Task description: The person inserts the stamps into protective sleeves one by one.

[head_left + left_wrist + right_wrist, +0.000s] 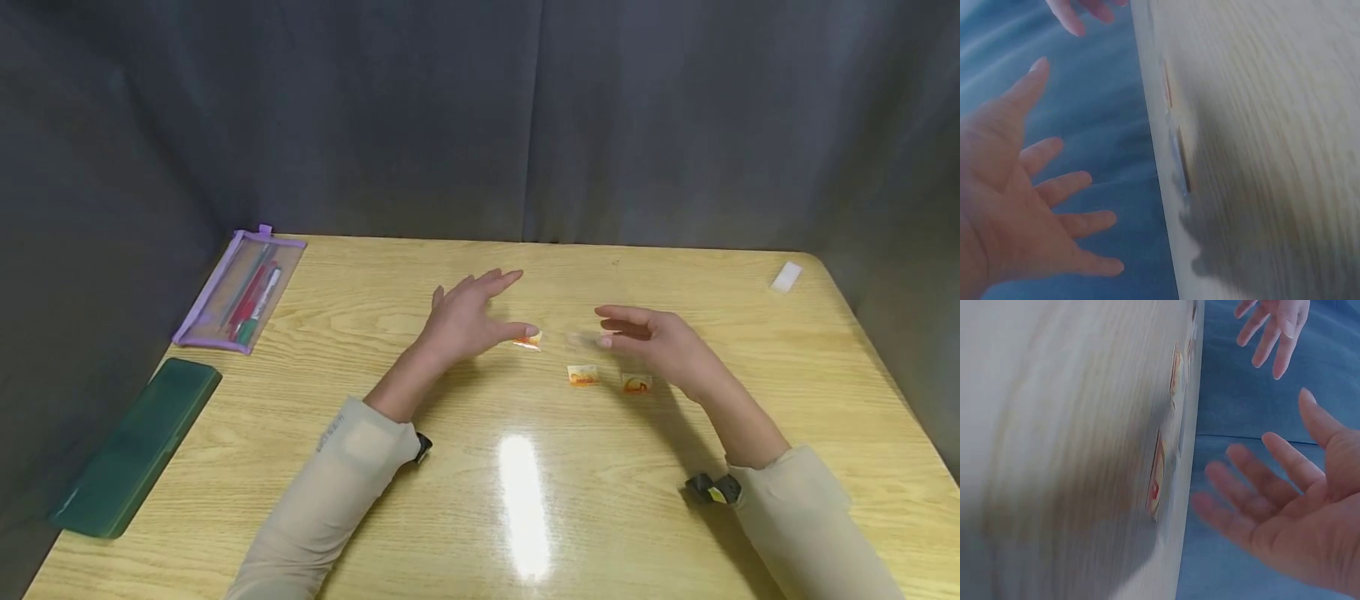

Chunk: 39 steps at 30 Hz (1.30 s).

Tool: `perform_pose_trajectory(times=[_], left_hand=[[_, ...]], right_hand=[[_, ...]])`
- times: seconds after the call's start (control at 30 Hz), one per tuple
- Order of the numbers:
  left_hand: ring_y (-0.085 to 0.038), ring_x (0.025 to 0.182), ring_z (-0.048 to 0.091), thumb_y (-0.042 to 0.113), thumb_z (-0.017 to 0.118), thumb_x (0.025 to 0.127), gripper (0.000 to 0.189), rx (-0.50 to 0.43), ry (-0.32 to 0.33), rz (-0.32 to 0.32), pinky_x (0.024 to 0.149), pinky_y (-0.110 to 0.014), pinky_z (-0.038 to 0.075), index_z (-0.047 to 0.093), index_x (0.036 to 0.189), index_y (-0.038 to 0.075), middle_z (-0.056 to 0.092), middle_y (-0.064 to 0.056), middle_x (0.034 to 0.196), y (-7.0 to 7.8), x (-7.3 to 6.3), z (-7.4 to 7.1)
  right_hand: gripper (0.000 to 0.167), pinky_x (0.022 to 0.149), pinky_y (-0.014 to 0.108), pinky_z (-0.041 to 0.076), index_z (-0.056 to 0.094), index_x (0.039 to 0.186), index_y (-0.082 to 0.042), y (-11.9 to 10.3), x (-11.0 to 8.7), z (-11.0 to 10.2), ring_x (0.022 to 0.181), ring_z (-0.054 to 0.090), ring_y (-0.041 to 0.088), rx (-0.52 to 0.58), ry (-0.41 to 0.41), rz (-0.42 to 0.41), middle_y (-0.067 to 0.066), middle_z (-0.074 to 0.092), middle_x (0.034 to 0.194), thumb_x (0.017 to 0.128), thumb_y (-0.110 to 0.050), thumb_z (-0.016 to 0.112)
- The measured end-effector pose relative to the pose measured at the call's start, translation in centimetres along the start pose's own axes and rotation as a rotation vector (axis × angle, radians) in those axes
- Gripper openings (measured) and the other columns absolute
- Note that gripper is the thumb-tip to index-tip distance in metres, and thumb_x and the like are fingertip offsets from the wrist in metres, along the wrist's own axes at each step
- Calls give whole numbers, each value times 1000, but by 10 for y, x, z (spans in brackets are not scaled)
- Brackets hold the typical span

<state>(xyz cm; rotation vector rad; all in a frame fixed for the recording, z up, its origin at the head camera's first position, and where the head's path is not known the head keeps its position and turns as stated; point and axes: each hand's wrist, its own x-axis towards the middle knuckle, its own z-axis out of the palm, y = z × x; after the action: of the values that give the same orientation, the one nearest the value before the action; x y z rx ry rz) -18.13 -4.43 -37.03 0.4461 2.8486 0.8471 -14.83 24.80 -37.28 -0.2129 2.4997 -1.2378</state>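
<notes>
Both hands hover over the wooden table with nothing in them. My left hand [468, 317] has its fingers spread; its thumb overlaps a small yellow-and-orange packet [527, 341] in the head view, but the left wrist view shows the hand raised off the table. My right hand [660, 346] is held with loosely bent fingers, thumb apart, palm facing the other hand. Nearer the body lie two more flat packets, one in the middle [582, 375] and one below the right hand [637, 383]. Another is partly hidden behind the right fingers. Something faint and see-through shows between the hands.
At the left edge lie a purple-trimmed mesh pouch [251, 292] with pens inside and a dark green case [138, 450]. A small white block [786, 277] sits at the far right corner. Dark curtains [420, 117] stand behind the table [420, 517].
</notes>
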Motion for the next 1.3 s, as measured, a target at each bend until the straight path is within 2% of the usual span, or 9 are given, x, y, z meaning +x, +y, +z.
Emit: perform_pose_trajectory(times=[0.1,0.17,0.33,0.47,0.57,0.73,0.87,1.1,1.3], left_hand=[[-37,152,32,68,71,84,83,51,-7,15,120,-74,11,37,155,43,37,1,164,1,0,4],[-38,152,31,71,67,84,82,76,11,13,120,-74,10,37,155,43,37,1,164,2,1,6],[-37,153,30,76,61,85,79,123,63,-11,121,-73,7,40,154,43,39,3,163,5,4,8],[-37,154,29,78,60,85,80,170,48,-6,120,-74,7,38,154,44,38,3,163,7,7,9],[-37,154,28,79,59,84,81,202,40,-5,120,-74,6,37,155,46,37,3,164,7,9,10],[-38,154,27,79,62,82,83,226,36,-12,119,-75,4,36,154,47,37,3,164,6,11,11],[-40,155,24,79,62,82,83,252,22,3,119,-76,4,36,154,47,37,2,164,6,15,15],[-42,158,9,75,62,85,79,247,-21,3,118,-76,-1,35,155,48,32,0,167,16,24,29],[-42,157,13,69,65,87,74,222,-36,-11,118,-77,1,39,153,48,36,0,165,25,31,38]], right_hand=[[64,117,62,35,47,153,-22,3,-7,-1,151,33,38,-21,-19,-1,6,42,161,96,-43,69],[65,118,66,29,47,153,-25,5,-10,-2,154,25,41,-35,-21,3,7,38,163,96,-44,70],[66,115,72,27,47,153,-25,8,-16,-4,153,21,47,-76,-16,4,13,32,165,94,-44,71],[68,114,76,24,46,154,-23,13,-18,-5,153,14,52,-102,-8,-14,20,18,169,94,-43,71],[69,112,81,15,45,154,-21,17,-16,-7,151,3,58,-151,24,-37,27,9,168,94,-42,72],[66,114,81,-1,51,150,-16,20,-15,-10,150,-2,62,-255,69,-69,35,16,163,93,-40,74],[65,115,80,-1,53,148,-15,21,-15,-8,149,0,63,-275,63,-75,35,19,162,92,-39,75],[66,115,80,7,54,147,-14,22,-9,3,148,6,65,-320,68,-125,37,27,159,89,-33,80],[57,110,83,15,63,139,-15,24,-4,9,148,10,64,-339,59,-134,34,24,162,88,-31,80]])
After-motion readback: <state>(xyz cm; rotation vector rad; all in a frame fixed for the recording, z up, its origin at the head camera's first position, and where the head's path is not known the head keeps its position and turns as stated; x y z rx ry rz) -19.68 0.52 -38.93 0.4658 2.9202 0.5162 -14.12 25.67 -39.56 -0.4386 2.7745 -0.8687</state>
